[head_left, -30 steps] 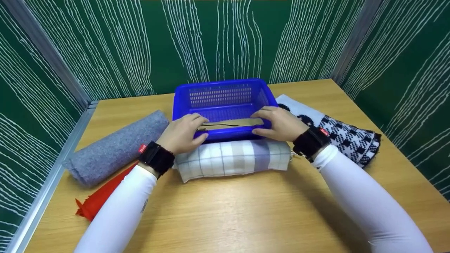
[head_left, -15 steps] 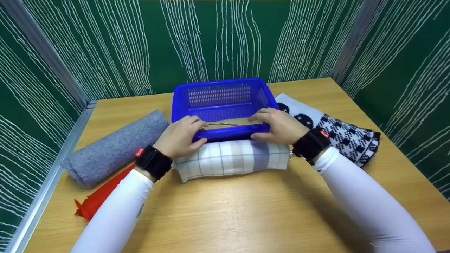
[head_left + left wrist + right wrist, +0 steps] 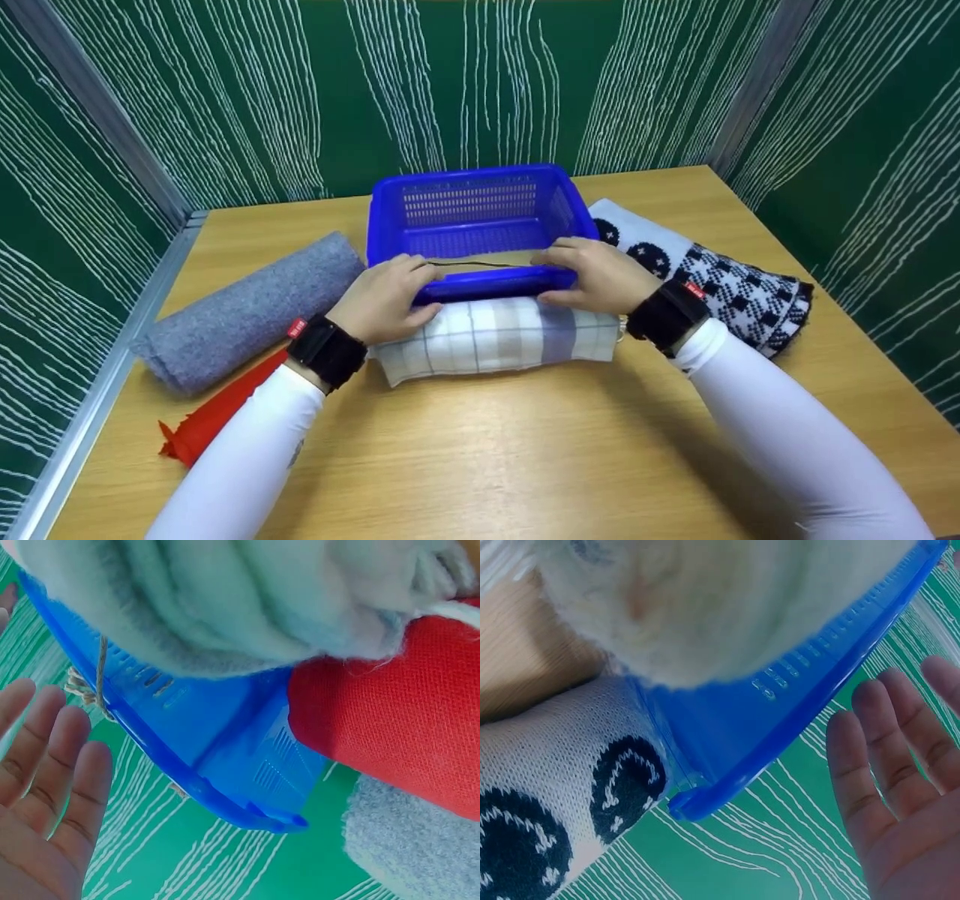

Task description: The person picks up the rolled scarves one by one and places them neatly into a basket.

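Observation:
A blue plastic basket stands at the back of the table. My left hand is at the left end of its near rim, fingertips over the rim and thumb in front. At the right end my right hand lies likewise. Both wrist views show fairly straight fingers beside the rim, with a gap and nothing in the palms. Inside the near wall runs a tan strip with a dark line along it. A rolled plaid scarf lies before the basket, between my hands.
Left of the basket lies a grey felted roll, with a red cloth roll partly under my left forearm. A rolled black-and-white knit scarf lies to the right. Green walls with white lines close in the table.
Both hands have drawn slightly back toward me along the near rim, with fewer of the fingers over the basket's inside. The basket and the rolls lie as before.

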{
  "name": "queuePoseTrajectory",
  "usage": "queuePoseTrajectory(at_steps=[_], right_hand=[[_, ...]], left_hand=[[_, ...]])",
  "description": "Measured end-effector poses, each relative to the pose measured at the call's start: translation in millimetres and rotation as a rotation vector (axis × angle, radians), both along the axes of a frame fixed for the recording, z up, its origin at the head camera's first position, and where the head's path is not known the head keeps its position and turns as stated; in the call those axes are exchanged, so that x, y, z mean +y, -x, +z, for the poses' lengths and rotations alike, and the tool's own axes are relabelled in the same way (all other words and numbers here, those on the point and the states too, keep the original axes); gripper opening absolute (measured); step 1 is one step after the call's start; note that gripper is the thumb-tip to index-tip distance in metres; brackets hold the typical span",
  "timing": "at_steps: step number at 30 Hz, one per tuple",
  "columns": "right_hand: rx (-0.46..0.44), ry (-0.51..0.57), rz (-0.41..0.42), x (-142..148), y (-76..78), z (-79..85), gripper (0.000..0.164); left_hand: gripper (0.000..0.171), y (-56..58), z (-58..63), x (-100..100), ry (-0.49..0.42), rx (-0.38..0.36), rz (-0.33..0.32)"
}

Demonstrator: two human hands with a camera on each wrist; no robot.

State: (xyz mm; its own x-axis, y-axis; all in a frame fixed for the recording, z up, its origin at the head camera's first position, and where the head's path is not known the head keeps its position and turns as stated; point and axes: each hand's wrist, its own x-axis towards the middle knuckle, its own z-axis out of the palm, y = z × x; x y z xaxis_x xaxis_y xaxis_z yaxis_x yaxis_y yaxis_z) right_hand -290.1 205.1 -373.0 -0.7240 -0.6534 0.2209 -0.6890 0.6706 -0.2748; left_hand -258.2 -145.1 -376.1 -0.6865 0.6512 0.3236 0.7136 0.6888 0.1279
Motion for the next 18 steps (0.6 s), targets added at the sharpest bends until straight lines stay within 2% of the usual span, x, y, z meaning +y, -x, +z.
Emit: queuePoseTrajectory(at_steps=[6, 13, 18], right_hand=[[-0.02, 0.014, 0.029, -0.4, -2.5, 1.1, 0.056], [-0.016, 0.015, 0.064, -0.6, -5.7, -2.7, 0.052], [0.005, 0.012, 0.09, 0.3, -6.6, -6.0, 0.048]], left_hand=[[0.038, -2.9, 0.5, 2.0, 0.021, -0.055, -0.014], [0.035, -5.1, -2.3, 5.0, 0.014, -0.1, -0.075], [0.036, -7.4, -4.9, 6.0, 0.032, -0.137, -0.074]])
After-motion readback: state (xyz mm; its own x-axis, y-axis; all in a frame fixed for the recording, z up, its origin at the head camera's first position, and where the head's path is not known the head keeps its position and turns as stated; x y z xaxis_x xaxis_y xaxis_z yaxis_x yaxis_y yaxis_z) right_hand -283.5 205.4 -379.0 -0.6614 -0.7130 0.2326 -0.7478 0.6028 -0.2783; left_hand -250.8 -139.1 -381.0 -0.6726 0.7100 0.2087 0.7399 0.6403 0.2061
